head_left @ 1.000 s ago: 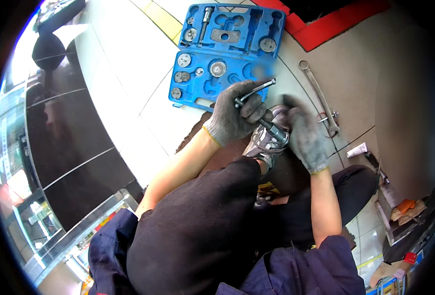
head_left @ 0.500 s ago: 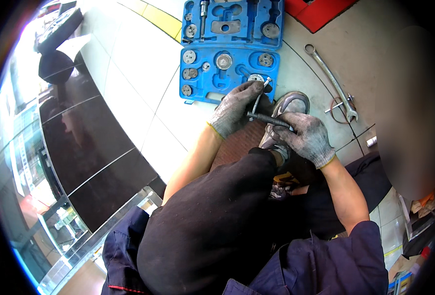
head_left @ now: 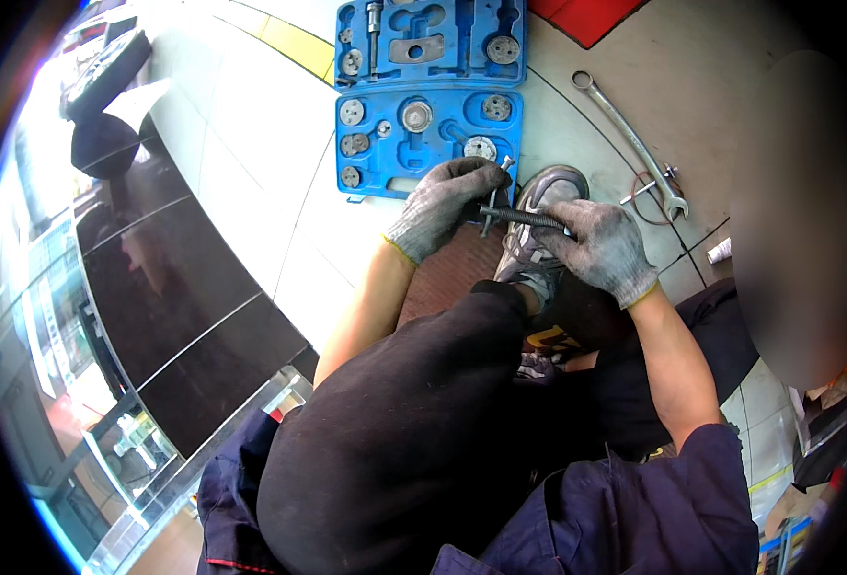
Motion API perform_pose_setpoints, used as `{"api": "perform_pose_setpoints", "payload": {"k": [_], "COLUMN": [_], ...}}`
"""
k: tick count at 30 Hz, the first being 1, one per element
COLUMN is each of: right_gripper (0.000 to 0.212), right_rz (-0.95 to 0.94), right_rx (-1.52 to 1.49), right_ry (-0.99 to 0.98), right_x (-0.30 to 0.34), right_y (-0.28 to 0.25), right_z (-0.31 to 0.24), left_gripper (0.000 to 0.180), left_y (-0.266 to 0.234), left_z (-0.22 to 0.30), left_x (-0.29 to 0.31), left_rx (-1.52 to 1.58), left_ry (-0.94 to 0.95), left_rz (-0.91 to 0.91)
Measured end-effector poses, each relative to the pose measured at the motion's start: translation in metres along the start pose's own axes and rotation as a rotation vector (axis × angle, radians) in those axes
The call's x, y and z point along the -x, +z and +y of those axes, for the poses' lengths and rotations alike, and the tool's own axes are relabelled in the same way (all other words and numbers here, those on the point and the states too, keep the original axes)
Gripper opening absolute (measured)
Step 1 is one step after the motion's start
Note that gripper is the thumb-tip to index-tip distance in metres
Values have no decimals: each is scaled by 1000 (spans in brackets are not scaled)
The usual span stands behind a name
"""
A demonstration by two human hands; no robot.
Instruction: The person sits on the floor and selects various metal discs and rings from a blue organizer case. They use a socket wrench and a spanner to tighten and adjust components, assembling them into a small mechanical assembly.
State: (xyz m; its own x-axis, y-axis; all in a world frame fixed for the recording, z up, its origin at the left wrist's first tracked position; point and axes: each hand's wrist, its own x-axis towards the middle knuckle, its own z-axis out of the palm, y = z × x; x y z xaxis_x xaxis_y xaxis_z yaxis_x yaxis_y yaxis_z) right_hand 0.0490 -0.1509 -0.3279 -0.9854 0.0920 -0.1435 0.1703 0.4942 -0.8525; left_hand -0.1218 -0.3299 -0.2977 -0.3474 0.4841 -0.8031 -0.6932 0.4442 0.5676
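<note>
A dark threaded spindle with a thin metal cross bar through its head lies between my hands, above my shoe. My right hand, in a grey-white knit glove, is closed round the spindle's right end. My left hand, gloved alike, has its fingers closed at the cross bar; the fingertips are partly hidden. Just beyond the hands a blue tool case lies open on the floor. Several round metal discs, such as the adapter disc, sit in its moulded recesses.
A large combination wrench lies on the tiles at the right, by a thin brown ring and a metal rod. A person in dark trousers sits close on my right. Dark floor tiles and a tyre are at the left.
My view has shifted, so the case and wrench appear a little farther left. The cross bar stands slightly steeper; both hands keep their hold.
</note>
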Motion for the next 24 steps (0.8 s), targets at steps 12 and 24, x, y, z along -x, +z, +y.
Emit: {"api": "perform_pose_setpoints", "payload": {"k": [12,24], "right_gripper": [26,26], "right_rz": [69,51], "right_rx": [-14,15], "right_ry": [19,-25], "right_x": [1,-1], "right_y": [-2,-4], "right_z": [3,10], "left_gripper": [45,44], "left_y": [2,13], "left_z": [-6,13], "left_x": [0,13], "left_rx": [-86,-329], "left_ry": [-43,-70], "left_rz": [-38,-90]}}
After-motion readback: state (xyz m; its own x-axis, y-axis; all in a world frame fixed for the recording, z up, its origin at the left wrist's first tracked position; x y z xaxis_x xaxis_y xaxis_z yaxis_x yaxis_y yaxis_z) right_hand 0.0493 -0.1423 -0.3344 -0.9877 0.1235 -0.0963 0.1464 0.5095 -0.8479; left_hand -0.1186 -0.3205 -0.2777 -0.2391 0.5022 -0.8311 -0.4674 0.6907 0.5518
